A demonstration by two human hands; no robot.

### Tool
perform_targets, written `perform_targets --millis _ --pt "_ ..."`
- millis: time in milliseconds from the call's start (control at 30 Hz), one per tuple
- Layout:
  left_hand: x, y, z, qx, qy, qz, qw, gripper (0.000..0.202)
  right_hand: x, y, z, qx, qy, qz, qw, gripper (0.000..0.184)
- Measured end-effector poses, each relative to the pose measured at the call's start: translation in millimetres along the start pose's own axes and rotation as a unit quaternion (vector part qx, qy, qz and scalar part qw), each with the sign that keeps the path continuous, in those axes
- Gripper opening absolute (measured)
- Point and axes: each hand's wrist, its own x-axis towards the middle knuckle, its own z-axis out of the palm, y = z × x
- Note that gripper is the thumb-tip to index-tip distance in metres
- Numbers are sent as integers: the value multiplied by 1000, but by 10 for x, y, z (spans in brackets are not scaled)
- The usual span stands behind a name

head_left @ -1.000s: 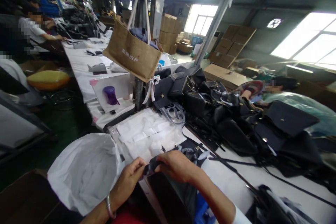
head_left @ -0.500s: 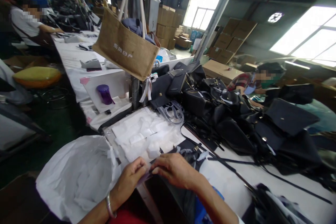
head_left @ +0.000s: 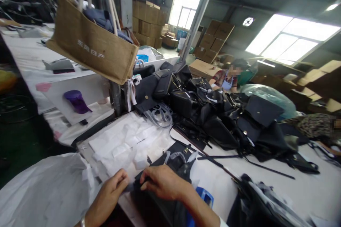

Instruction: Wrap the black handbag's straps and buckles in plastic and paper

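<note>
My left hand (head_left: 113, 189) is closed in a pinch at the bottom centre, a silvery bracelet on its wrist. Whatever its fingertips hold is too blurred to name; a thin translucent strip shows beside them. Just right of it, my right hand (head_left: 162, 182) pinches a dark edge of a black bag (head_left: 157, 207) lying in front of me. Both hands are close together, slightly apart at the fingertips. The bag's handle (head_left: 177, 156) is wrapped in clear plastic. Part of the bag is hidden under my right forearm.
White tissue sheets (head_left: 125, 140) lie ahead of my hands. A white sack (head_left: 53, 188) stands at left. Black bags (head_left: 213, 117) are heaped along the table. A tan tote (head_left: 93, 46) hangs from a post. A blue object (head_left: 205, 197) sits by my right forearm. Another person (head_left: 226, 78) is beyond.
My view has swung to the right, so the scene sits further left. My hands have parted slightly, and the right one still grips the bag's edge.
</note>
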Motion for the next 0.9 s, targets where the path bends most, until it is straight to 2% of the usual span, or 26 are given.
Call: perform_targets --millis 100,200,267,333,367,400,467,533,600,733,900 --pt "65 97 143 12 -24 17 999 29 116 2 120 9 0 -11 1000 17" --pt "124 129 231 31 -50 25 998 31 110 96 181 -4 12 1 1000 26" --pt "150 83 234 53 -50 23 997 31 39 203 197 -20 14 19 1000 41" --pt "163 -11 196 86 -28 22 996 28 -47 315 208 -37 11 42 998 59" --pt "164 -64 170 102 -12 23 994 25 -83 363 214 -45 11 52 998 63" --pt "163 -112 146 116 4 24 993 22 -108 400 219 -50 13 58 997 60" --pt "153 -163 122 135 25 24 990 18 -119 437 226 -52 18 52 997 41" --pt "139 -131 138 144 26 22 989 18 -85 430 216 -48 16 30 998 27" --pt "132 -30 176 146 6 21 989 20 -39 401 183 -45 4 11 999 22" --pt "173 134 179 157 -10 16 987 25 -17 381 77 10 8 17 1000 24" --pt "241 12 120 144 34 22 989 20 -28 409 81 66 18 70 995 39"
